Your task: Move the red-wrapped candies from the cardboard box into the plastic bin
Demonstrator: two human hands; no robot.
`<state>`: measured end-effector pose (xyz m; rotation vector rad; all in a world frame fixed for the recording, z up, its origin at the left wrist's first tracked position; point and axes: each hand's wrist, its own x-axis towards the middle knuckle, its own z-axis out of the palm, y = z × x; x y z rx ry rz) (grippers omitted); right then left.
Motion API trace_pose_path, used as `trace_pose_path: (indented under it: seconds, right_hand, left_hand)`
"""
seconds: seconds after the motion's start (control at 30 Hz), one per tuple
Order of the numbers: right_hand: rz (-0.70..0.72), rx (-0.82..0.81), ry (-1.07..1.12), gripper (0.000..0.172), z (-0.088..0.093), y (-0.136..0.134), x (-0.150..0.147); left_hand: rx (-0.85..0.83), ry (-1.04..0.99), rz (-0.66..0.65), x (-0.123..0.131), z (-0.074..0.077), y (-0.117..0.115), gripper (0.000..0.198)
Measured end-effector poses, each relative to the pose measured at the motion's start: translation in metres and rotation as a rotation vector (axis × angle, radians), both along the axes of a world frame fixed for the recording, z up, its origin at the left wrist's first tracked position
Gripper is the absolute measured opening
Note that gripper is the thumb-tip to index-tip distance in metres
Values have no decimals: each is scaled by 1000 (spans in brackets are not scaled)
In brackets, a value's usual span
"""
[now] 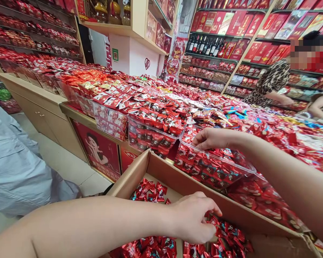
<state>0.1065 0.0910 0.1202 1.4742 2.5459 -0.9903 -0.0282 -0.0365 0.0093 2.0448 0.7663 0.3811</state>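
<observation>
1. Carton [172,177]: red sweets [161,247] lie inside in loose heaps.
2. Left hand [192,216]: low over these sweets, fingers curled (whether the grip encloses any cannot be told).
3. Right hand [212,138]: fingertips down among red sweets in a clear tub [212,170] just beyond the carton; whether its grip holds any cannot be told.
4. Person [276,80]: far right, in leopard print.

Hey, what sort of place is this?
Most likely a sweet shop, perhaps with a festive or gift trade: clear plastic bins heaped with what look like wrapped candies, shelved red boxes, and a row of dark bottles.
</observation>
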Motion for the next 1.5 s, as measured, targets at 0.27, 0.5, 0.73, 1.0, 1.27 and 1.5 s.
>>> trace_pose_path:
  seconds: [0.27,0.5,0.73,1.0,1.27,1.5]
  right_hand:
    - [-9,-11,31,13,3,-3,-2]
    - [-22,-9,47,13,3,-3,0]
    - [-25,-8,95,16,-4,0,5]
    - [-6,0,170,20,-5,1,2]
    - [-83,62,214,25,-6,-2,5]
    - [-331,485,349,31,-1,-62,-1]
  left_hand:
    - [35,35,-36,0,-2,-1,36]
    - [45,88,-73,-1,-3,-2,38]
    - [75,85,-90,-1,-1,-2,38]
    - [112,89,-158,-2,-2,0,37]
    - [137,107,-179,-2,-2,-1,32]
    - [-519,-319,-56,3,14,6,72]
